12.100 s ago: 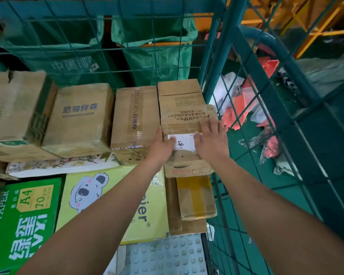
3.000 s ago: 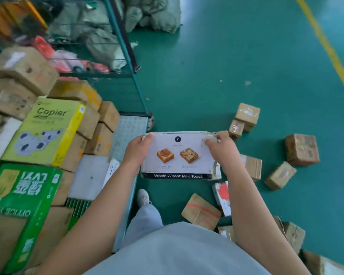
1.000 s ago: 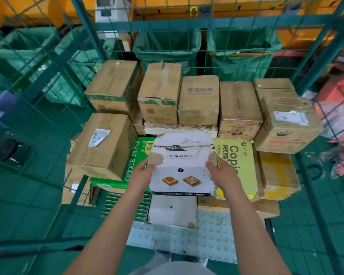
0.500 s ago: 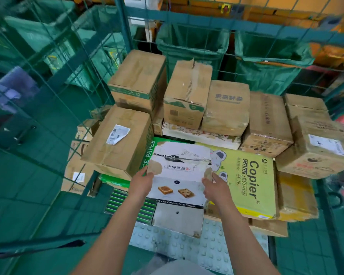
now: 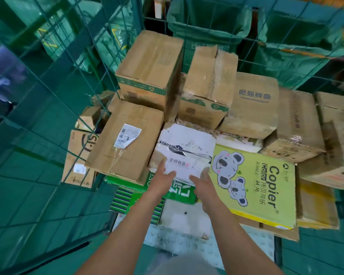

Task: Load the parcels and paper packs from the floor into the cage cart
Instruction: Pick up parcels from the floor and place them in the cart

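A white toast box (image 5: 185, 149) lies on the stack inside the green wire cage cart (image 5: 54, 108), between a brown carton with a shipping label (image 5: 125, 141) and a yellow Copier paper pack (image 5: 256, 181). My left hand (image 5: 163, 173) touches the white box's near left edge with straight fingers. Against its near right edge rests my right hand (image 5: 203, 179), fingers also straight. A green paper pack (image 5: 179, 192) shows under the white box.
Several brown cartons (image 5: 207, 86) line the back of the cart, and more sit at the right (image 5: 300, 130). Green sacks (image 5: 209, 22) hang behind the mesh. The cart's white studded floor (image 5: 213, 249) shows in front of the stack.
The white box has moved forward onto the stack and now lies flat between the labelled carton and the yellow pack. Both hands have slid from its sides to its near edge.
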Motion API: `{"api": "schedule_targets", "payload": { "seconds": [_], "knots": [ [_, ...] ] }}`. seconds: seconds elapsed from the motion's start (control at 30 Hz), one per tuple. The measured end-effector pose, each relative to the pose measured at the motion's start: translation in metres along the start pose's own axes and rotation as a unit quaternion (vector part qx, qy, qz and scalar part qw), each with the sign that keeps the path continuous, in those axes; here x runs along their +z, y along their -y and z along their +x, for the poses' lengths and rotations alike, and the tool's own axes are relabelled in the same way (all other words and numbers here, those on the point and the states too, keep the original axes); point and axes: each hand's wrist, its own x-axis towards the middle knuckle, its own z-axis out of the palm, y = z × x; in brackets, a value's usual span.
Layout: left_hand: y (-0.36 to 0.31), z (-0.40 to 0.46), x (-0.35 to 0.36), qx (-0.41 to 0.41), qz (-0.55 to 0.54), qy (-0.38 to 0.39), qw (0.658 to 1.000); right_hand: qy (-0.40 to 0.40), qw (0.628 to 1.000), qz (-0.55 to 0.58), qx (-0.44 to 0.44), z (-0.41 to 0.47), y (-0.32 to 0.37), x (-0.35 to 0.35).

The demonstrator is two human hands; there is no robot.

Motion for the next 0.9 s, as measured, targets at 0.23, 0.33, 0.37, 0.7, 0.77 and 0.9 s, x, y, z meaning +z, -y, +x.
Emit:
{"api": "schedule_targets", "payload": {
  "seconds": [0.23,0.33,0.37,0.7,0.77,0.9],
  "knots": [
    [-0.004,0.026,0.011,-0.02,-0.064,0.022,0.997,-0.029,0.999,0.01,-0.026,0.022,-0.001,0.004],
    [-0.008,0.033,0.011,-0.015,-0.072,0.018,0.997,-0.031,0.999,0.016,0.001,0.028,0.0,0.004],
    [-0.009,0.034,0.012,-0.015,-0.074,0.016,0.997,-0.031,0.999,0.018,0.004,0.028,0.001,0.003],
    [0.014,0.017,0.023,-0.022,-0.094,-0.012,0.995,-0.018,1.0,0.016,-0.002,0.021,-0.017,-0.006],
    [0.021,0.003,0.026,-0.025,-0.095,-0.021,0.995,0.003,1.0,0.03,-0.003,0.008,-0.019,-0.008],
    [0.041,-0.027,0.034,-0.032,-0.111,-0.041,0.993,0.036,0.999,0.018,-0.001,-0.017,-0.033,-0.013]
  ]
}}
